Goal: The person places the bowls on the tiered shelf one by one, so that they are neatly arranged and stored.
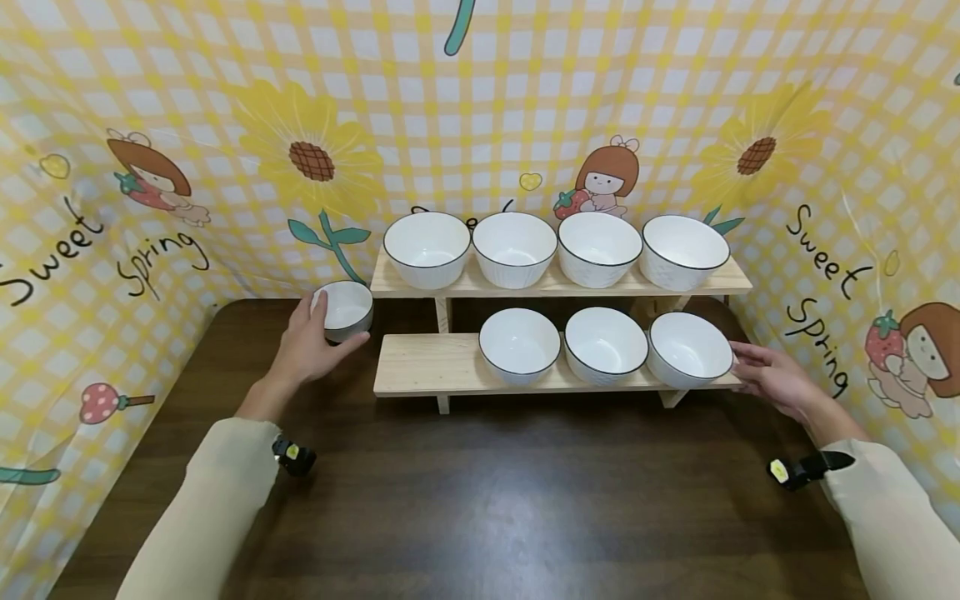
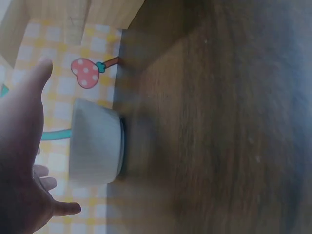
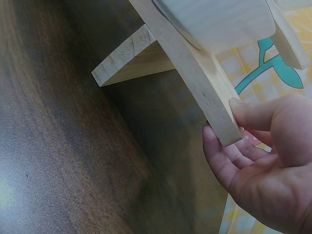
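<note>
A small bowl [image 1: 348, 310], white inside and grey outside, stands upright on the table left of the shelf. My left hand [image 1: 309, 337] is spread beside it, fingers at the left rim and thumb extended in front. From the left wrist, the same bowl [image 2: 95, 144] shows its base on the tabletop, with the thumb [image 2: 36, 80] straight. At the other side, my right hand [image 1: 772, 375] pinches the right end of the lower board of the wooden shelf [image 1: 423, 367]. The right wrist view shows thumb above and fingers below the board [image 3: 204, 87].
Several white dark-rimmed bowls [image 1: 513, 250] line the upper board. Three more bowls [image 1: 606, 343] stand on the lower board, whose left end is bare wood. A brown table [image 1: 480, 500] lies beneath; yellow checked cloth [image 1: 495, 108] hangs behind and at both sides.
</note>
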